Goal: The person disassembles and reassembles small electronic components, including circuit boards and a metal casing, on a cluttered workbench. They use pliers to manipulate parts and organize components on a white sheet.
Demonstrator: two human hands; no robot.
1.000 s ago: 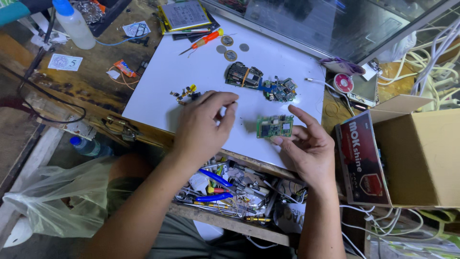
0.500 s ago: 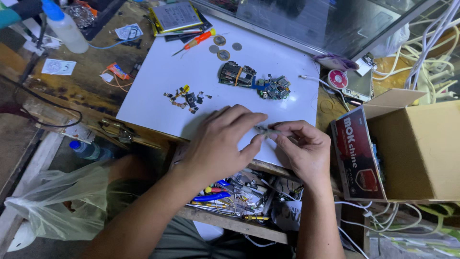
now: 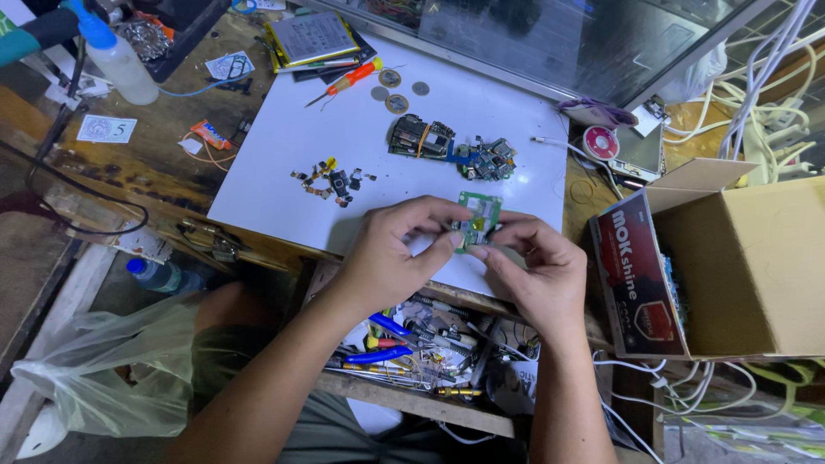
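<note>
Right now both hands meet over the near edge of the white sheet [image 3: 284, 146] that covers the worktop, and between them sits a small green circuit board [image 3: 478, 215]. The left hand [image 3: 391, 258] pinches the board's left side with thumb and forefinger closed narrowly on it; the right hand [image 3: 537, 271] closes on the lower right side the same way, fingertips curled in tight. The board is lifted just clear of the sheet and tilted a little toward the camera, its longer side running roughly away from the person, so the upper end stands free above both sets of fingers. Neither hand is nearer than the other: the board lies squarely between them, touching both.

Farther back on the sheet, toward its far right part, lies a cluster of dismantled electronic parts [image 3: 451, 148], dark on the left and blue-green on the right. Near the middle left sits a scatter of tiny components [image 3: 331, 180]. At the far edge rest three coins [image 3: 395, 90] and a small red-handled screwdriver [image 3: 348, 83]. An open cardboard box [image 3: 739, 258] stands off the right edge, and an open drawer of tools [image 3: 412, 348] shows below the near edge, under the wrists
</note>
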